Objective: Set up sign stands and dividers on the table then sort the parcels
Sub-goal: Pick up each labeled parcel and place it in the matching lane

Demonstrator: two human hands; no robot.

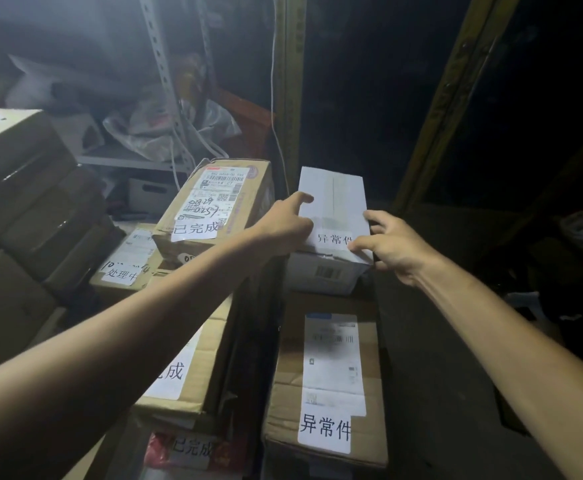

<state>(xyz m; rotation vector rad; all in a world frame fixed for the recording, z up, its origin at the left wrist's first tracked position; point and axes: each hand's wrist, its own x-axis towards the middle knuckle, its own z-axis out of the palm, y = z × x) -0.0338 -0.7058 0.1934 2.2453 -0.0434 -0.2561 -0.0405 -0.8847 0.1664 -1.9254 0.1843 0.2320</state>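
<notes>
A brown box lies closest, with a white tag that reads 异常件. Just past it sits a white box on top of other parcels, and it has the same tag on its near edge. The left hand lies on the white box's left side, fingers spread out. The right hand touches its right side, fingers apart and curled. To the left is a tilted box tagged 已完成. Behind it stands a grey shelf.

A white rectangular cardboard parcel lies behind a brown labelled cardboard box, right of a tilted brown barcode-labelled carton.
</notes>
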